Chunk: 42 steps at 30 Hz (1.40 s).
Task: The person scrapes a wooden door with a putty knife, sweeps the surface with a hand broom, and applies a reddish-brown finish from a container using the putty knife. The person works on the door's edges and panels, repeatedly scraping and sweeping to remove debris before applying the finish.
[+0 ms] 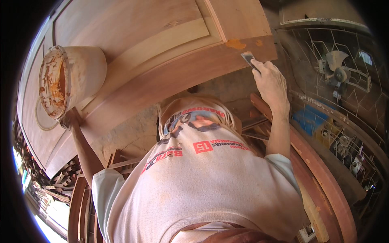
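Observation:
My right hand (pixel 270 83) is closed around a putty knife (pixel 247 58), its flat blade pointing up and left over the lower rail of a wooden panelled door (pixel 170 77). An orange-brown filler patch (pixel 236 43) lies on the wood just above the blade, with a smaller filler spot (pixel 259 43) to its right. On the left, a whitish plastic bucket (pixel 87 65) is tilted, its mouth facing left. Orange-brown filler (pixel 60 83) coats its inside and rim. My left hand (pixel 71 118) grips the bucket's near rim; the bucket partly hides its fingers.
Reddish-brown timber frames (pixel 320 182) stand to my right, and more timber pieces (pixel 83 202) are at lower left. A fan (pixel 339 73) is by a metal grille (pixel 308 44) on the right. Stacked wood offcuts (pixel 60 176) lie beyond the door's left end.

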Tool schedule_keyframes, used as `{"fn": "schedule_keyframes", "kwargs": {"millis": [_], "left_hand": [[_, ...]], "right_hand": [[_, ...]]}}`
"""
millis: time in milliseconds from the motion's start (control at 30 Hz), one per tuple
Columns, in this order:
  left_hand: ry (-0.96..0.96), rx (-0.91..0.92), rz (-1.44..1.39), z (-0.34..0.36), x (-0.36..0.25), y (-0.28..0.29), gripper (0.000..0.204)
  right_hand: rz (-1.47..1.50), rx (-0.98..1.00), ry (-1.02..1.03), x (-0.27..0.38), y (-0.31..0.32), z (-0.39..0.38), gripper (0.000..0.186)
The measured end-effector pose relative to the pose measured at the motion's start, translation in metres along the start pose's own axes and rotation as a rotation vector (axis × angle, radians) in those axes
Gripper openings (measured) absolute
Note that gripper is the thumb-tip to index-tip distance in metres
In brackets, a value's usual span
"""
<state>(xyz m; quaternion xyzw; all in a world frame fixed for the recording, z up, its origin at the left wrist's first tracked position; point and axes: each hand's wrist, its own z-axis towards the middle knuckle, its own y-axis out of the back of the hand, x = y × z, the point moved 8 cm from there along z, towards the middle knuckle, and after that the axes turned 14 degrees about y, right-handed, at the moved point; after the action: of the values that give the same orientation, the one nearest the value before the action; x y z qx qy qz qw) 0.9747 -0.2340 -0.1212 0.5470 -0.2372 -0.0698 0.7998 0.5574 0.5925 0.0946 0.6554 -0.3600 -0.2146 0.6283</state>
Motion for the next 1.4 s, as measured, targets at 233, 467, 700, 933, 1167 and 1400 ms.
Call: {"fn": "schedule_keyframes", "kwargs": {"millis": [233, 467, 700, 933, 1167, 1400], "left_hand": [[-0.023, 0.000, -0.005, 0.009, -0.007, 0.007, 0.036], [-0.041, 0.001, -0.002, 0.008, -0.015, 0.009, 0.035], [-0.054, 0.106, 0.470, 0.015, -0.012, 0.004, 0.043], [-0.004, 0.082, 0.193, 0.012, -0.026, 0.026, 0.069], [0.043, -0.104, 0.263, 0.020, -0.012, 0.011, 0.095], [-0.040, -0.040, -0.219, 0.015, -0.017, 0.006, 0.098]], "right_hand": [[0.281, -0.522, -0.207, -0.051, -0.041, -0.042, 0.047], [0.320, -0.236, -0.094, -0.067, -0.160, -0.112, 0.040], [0.713, -0.494, -0.459, -0.075, -0.110, -0.125, 0.025], [0.573, -0.559, -0.399, -0.091, -0.067, -0.086, 0.023], [0.527, -0.522, -0.312, -0.085, -0.069, -0.079, 0.025], [0.606, -0.480, -0.292, -0.061, -0.077, -0.076, 0.019]]}}
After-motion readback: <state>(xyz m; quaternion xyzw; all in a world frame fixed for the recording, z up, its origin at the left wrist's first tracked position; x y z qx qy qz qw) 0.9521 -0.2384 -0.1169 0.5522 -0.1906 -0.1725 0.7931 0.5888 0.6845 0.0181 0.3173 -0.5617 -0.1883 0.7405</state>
